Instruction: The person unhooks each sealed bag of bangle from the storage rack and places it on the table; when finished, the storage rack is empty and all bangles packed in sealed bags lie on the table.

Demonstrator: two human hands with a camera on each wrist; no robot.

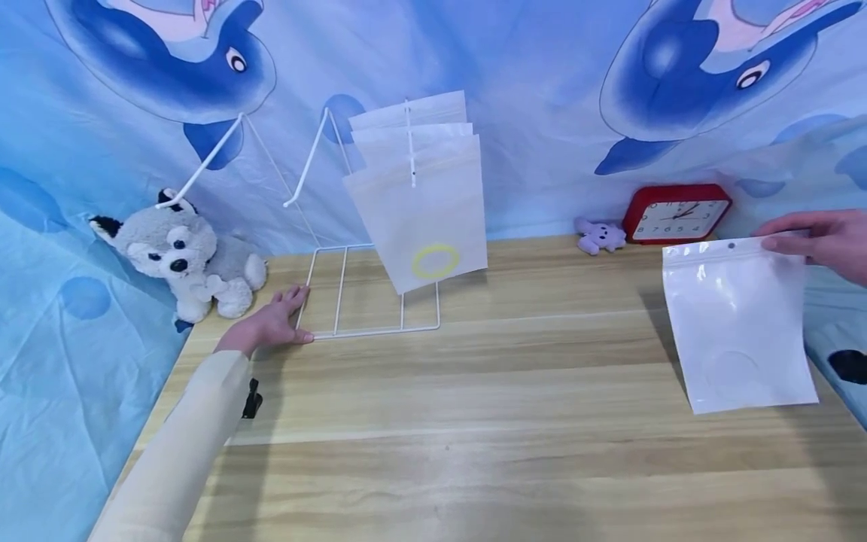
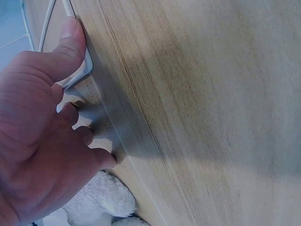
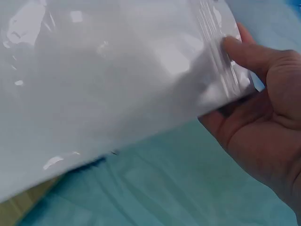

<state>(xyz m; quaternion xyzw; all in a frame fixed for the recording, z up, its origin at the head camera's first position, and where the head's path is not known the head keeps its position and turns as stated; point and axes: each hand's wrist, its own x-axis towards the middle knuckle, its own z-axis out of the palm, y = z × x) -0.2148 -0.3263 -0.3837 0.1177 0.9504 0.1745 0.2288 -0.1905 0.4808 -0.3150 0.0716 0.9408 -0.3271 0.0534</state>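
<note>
A white wire display rack [image 1: 386, 331] stands at the back left of the wooden table, with prongs rising above its base. My left hand [image 1: 274, 320] holds the near left corner of that base; in the left wrist view the thumb [image 2: 70, 42] lies on the wire. Several white zip bags [image 1: 433, 203] hang from the rack's right prong, the front one marked with a yellow ring. At the right, my right hand [image 1: 822, 241] pinches the top corner of another white zip bag [image 1: 741, 331], raised off the table. Its thumb [image 3: 249, 54] presses beside the zip strip.
A grey plush husky [image 1: 176, 248] sits behind the left hand. Near the left sleeve lies a black clip [image 1: 253, 400]. A red clock [image 1: 677, 214] and a small purple plush toy [image 1: 599, 235] stand at the back right. Blue dolphin-print cloth [image 1: 535, 90] hangs behind the table.
</note>
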